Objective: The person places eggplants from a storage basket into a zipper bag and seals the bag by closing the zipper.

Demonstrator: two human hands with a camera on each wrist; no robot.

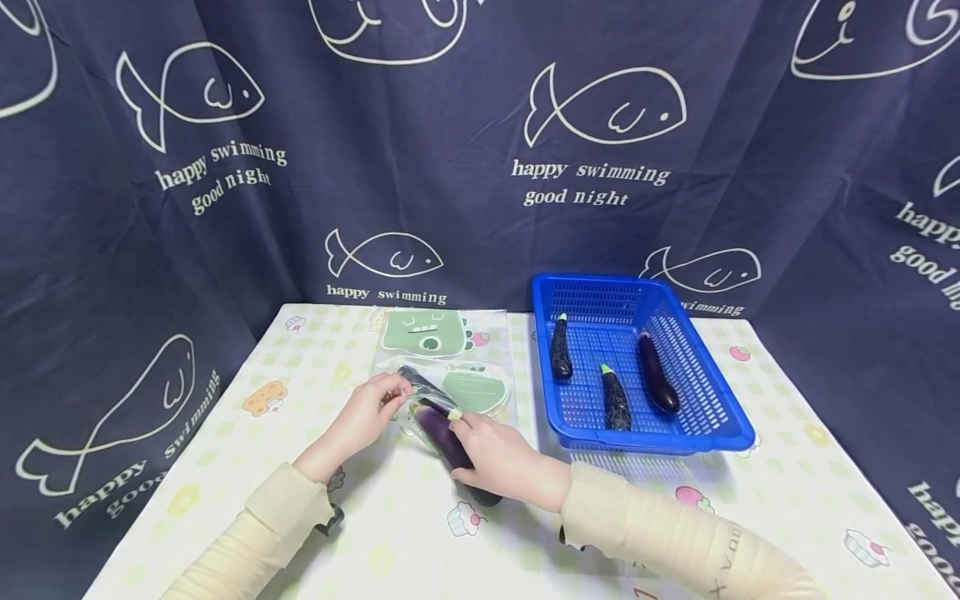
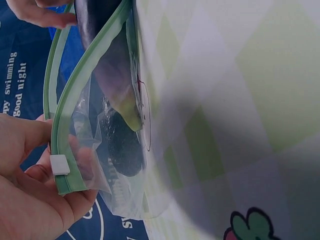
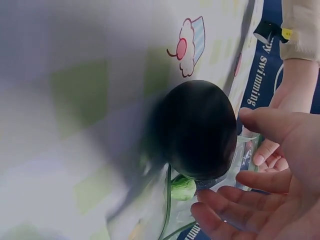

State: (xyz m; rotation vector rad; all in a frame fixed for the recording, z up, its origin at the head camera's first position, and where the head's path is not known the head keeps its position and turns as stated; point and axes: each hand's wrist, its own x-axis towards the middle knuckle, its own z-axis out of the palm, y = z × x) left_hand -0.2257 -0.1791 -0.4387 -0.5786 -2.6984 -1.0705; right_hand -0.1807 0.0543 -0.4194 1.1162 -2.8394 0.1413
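My left hand (image 1: 372, 408) pinches the green zip edge of a clear bag (image 2: 92, 65) beside its white slider (image 2: 59, 164). Partly inside the bag's mouth lies a smooth purple eggplant (image 1: 446, 442), its pale stem end inward and its dark rounded end (image 3: 202, 130) outside. My right hand (image 1: 498, 458) is beside this eggplant, thumb and fingertips at its side, fingers relaxed and loosely bent in the right wrist view. Within the bag there is also a dark mottled zucchini-like vegetable (image 2: 122, 145); its light green stem (image 3: 183, 188) shows near the bag's opening.
At the right stands a blue basket (image 1: 551, 417) holding a smooth eggplant (image 1: 657, 375) and two dark mottled vegetables (image 1: 561, 350) with green stems. Flat bags with green cartoon prints (image 1: 423, 332) lie behind my hands. A dark blue curtain (image 1: 480, 208) hangs behind the table.
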